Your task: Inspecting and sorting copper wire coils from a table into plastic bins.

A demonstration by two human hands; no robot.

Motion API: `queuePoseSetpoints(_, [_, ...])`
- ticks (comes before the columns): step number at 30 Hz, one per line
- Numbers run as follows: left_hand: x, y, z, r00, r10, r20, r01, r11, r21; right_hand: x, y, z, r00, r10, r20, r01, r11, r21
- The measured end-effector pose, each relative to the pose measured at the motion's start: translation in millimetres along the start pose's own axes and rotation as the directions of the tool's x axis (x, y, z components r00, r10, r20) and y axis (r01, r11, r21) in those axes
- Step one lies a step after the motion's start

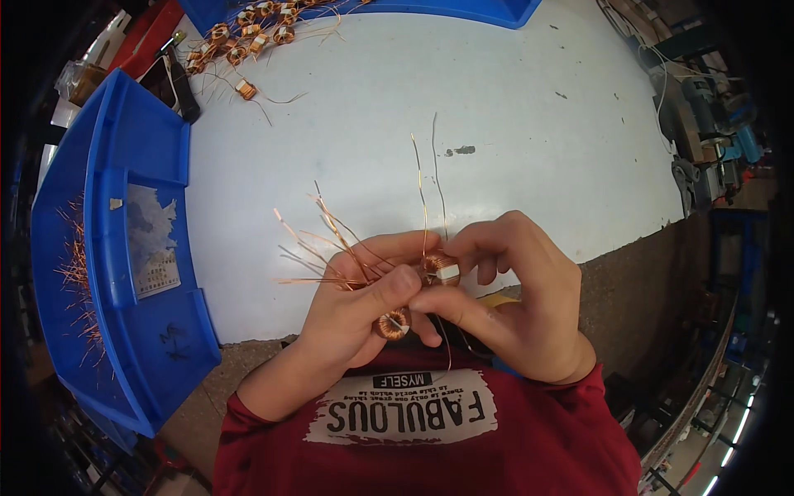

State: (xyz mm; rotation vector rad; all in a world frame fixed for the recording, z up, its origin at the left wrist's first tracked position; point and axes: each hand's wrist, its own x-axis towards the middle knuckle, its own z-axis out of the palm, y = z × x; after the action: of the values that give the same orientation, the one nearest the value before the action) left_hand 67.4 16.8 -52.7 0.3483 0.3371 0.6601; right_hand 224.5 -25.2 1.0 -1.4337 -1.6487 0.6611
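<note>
My left hand (339,318) is closed around several copper wire leads (335,227) that fan out up and to the left past its fingers. A copper-wound ring coil (393,324) with a white strip hangs out below its thumb. Between both hands is another copper-wound ring coil (441,268) with a white block on its side. My right hand (533,289) pinches this coil, thumb below and index finger above. Two of its long leads (421,190) stand up over the table, and thin leads hang down toward my shirt. My left fingers touch its left side, partly hiding it.
More copper coils (248,37) lie heaped at the far left, with a single coil (246,89) nearer. A blue bin (99,165) with copper wire pieces stands on the left, another blue tray (463,10) at the back. The white table (562,140) ends before my body.
</note>
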Motion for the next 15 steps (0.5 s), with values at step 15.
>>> queuePoseSetpoints(15, [-2, -9, -14, 0.991, -0.124, 0.048, 0.125, 0.992, -0.019, -16, 51, 22, 0.989, -0.055, 0.137, -0.032, 0.829, 0.558])
